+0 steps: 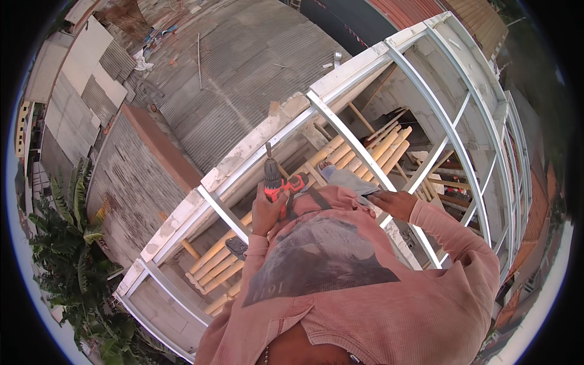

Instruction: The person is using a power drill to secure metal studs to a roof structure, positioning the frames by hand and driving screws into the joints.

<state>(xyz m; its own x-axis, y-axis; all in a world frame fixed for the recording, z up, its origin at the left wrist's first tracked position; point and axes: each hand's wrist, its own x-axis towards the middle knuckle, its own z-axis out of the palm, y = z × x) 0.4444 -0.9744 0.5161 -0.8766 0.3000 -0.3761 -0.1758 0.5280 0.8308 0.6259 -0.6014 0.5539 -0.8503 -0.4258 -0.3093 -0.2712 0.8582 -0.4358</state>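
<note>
In my left hand (266, 210) is a red and black cordless drill (273, 185), with my fingers closed around it. Its chuck and bit point away from me, toward the white wall top. My right hand (394, 204) rests at my waist, against the grey cloth (351, 180) by my right thigh. Its fingertips are hidden there, so I cannot tell what they hold. Silver metal roof members (350, 137) run below and beyond both hands. Just beneath my left wrist shows a dark grey object (236, 247) that I cannot make out.
Bamboo poles (380, 152) lie below the open metal frame, with gaps between them. A pale block wall top (243, 152) crosses ahead. Corrugated roofing (243, 67) spreads beyond it. Leafy plants (73, 243) stand at the left. More curved metal members (453, 131) rise at the right.
</note>
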